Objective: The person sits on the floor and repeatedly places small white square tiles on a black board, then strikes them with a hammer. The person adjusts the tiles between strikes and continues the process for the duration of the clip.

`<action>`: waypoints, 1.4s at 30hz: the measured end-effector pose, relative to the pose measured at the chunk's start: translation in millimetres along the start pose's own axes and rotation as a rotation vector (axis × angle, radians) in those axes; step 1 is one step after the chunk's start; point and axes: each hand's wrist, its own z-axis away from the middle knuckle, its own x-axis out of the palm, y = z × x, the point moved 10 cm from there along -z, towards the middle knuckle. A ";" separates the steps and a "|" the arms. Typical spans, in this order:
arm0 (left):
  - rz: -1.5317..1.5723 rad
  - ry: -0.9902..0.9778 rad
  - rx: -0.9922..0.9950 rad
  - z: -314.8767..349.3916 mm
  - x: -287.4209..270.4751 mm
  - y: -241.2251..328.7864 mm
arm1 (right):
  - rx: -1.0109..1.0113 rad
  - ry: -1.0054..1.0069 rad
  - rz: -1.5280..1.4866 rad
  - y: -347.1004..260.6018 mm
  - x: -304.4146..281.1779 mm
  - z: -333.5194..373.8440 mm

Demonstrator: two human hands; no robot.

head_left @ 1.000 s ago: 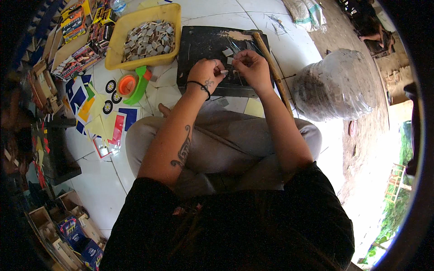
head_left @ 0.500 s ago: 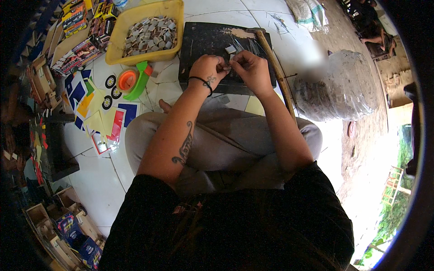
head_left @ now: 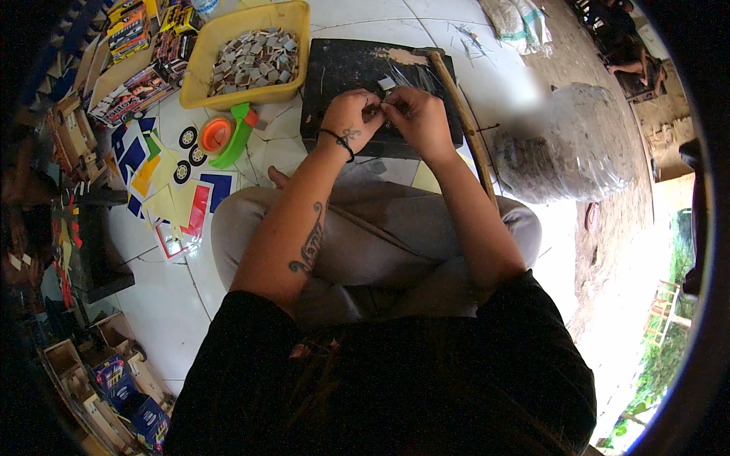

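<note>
My left hand [head_left: 352, 120] and my right hand [head_left: 420, 121] meet over a low black block [head_left: 323, 64], fingertips pinched close together. Whatever sits between them is too small to make out. Just beyond the fingers lies a small grey-topped square piece [head_left: 387, 82]. Several thin metal wires [head_left: 414, 74] are spread on the block beside it. A hammer [head_left: 461, 106] with a long wooden handle leans along the block's right edge, its head at the far corner.
A yellow basin [head_left: 298, 85] of small square pieces stands far left. Nearer are a green-and-orange tape dispenser [head_left: 240, 140], small wheels [head_left: 182, 172] and coloured sheets [head_left: 160, 205]. At right sits a large clear plastic bag [head_left: 566, 152]. Another person's hand [head_left: 23, 258] shows at the left edge.
Both hands have shifted only slightly, the right fingers curling a little closer to the left. The hammer and block stay in place.
</note>
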 end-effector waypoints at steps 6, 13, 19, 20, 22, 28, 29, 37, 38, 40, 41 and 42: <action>0.017 0.055 0.057 4.7 -0.7 9.4 | 0.279 -0.003 0.803 36.7 -65.0 42.3; 0.002 0.112 0.110 7.4 0.8 11.0 | 0.500 -0.032 0.153 56.9 -83.2 99.1; -0.014 0.114 0.120 8.4 1.7 11.1 | 0.647 -0.179 -0.072 -9.6 -106.8 164.2; -0.007 0.110 0.112 9.2 2.9 10.3 | 0.573 -0.162 -0.025 -23.7 -110.4 166.4; 0.012 0.115 0.119 9.3 3.4 10.6 | 0.466 -0.129 0.051 -42.1 -114.9 168.5; 0.010 0.119 0.133 9.4 4.4 10.2 | 0.426 -0.193 0.161 -48.6 -109.0 171.3; 0.012 0.117 0.130 9.8 5.1 9.5 | 0.419 -0.168 0.144 -49.0 -111.0 170.6; -0.022 0.140 0.152 12.1 5.4 9.8 | 0.352 -0.158 0.155 -53.4 -108.8 170.4; -0.028 0.137 0.137 12.6 5.8 8.4 | 0.354 -0.157 0.158 -53.8 -109.2 170.6; -0.014 0.129 0.123 12.5 6.5 7.3 | 0.363 -0.166 0.181 -54.6 -109.5 170.8; -0.006 0.120 0.113 12.2 7.6 6.5 | 0.369 -0.177 0.202 -54.8 -109.0 171.1; -0.007 0.125 0.127 11.4 7.0 7.8 | 0.350 -0.168 0.229 -57.0 -110.1 169.8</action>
